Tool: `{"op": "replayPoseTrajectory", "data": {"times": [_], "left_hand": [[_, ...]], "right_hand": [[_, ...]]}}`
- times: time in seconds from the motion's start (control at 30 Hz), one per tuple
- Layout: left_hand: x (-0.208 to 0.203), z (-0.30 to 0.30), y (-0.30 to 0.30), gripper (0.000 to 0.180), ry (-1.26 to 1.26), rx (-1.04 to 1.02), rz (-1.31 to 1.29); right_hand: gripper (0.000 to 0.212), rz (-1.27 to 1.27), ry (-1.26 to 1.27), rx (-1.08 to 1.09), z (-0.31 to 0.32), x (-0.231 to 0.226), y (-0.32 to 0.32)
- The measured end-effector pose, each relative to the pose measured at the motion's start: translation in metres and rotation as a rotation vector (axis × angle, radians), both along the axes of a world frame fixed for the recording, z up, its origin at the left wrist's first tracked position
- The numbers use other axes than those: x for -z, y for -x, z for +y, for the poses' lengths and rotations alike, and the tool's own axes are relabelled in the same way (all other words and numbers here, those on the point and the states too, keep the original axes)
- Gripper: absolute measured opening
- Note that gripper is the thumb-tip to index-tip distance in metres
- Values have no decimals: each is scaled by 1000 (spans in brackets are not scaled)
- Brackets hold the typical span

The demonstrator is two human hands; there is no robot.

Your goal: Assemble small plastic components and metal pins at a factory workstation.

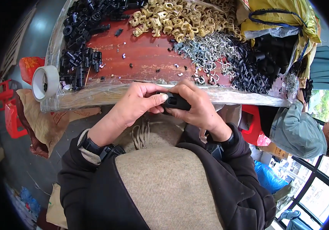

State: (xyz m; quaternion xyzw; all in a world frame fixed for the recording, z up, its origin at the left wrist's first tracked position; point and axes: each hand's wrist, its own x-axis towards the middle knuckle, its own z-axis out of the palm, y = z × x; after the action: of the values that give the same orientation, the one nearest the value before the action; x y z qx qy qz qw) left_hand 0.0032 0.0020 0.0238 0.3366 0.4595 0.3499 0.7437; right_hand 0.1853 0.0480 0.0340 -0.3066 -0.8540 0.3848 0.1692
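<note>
Close to the table's front edge, a black plastic part (176, 102) with a rectangular opening is held between my two hands. My right hand (195, 102) wraps round its right side. My left hand (140, 100) is closed at its left end, thumb pressed on top beside the opening; whether a smaller piece sits under those fingers is hidden. Beyond my hands, on the red tabletop (141, 57), lie a pile of tan plastic clips (172, 17), a heap of bent metal hooks (206, 50) and many small black pieces (250, 74).
Black tubular fittings (80, 42) cover the table's left side. A roll of tape (45, 83) stands at its left corner. At the back right, a yellow sack (279, 15) holds black parts. Another person (302, 126) works at the right end. Red stools (13, 119) stand left.
</note>
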Motion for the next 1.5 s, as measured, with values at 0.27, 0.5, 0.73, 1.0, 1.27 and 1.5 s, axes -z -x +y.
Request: {"op": "replayPoseTrajectory", "data": {"times": [0.27, 0.5, 0.73, 1.0, 1.27, 1.5], "left_hand": [[-6, -2, -8, 36, 21, -110, 25], [0, -7, -12, 49, 43, -153, -127], [-7, -10, -16, 56, 82, -146, -195], [2, -15, -10, 63, 65, -160, -218], [1, -15, -15, 59, 63, -229, -247], [2, -14, -15, 49, 51, -237, -237]], "right_hand": [[48, 140, 127, -6, -4, 6, -4], [78, 360, 304, -303, 8, 4, -2], [80, 403, 359, -307, 3, 3, -1], [74, 517, 333, 237, -12, 0, -54], [52, 529, 325, 728, -39, 20, -140], [28, 183, 331, 1055, -60, 81, -228]]}}
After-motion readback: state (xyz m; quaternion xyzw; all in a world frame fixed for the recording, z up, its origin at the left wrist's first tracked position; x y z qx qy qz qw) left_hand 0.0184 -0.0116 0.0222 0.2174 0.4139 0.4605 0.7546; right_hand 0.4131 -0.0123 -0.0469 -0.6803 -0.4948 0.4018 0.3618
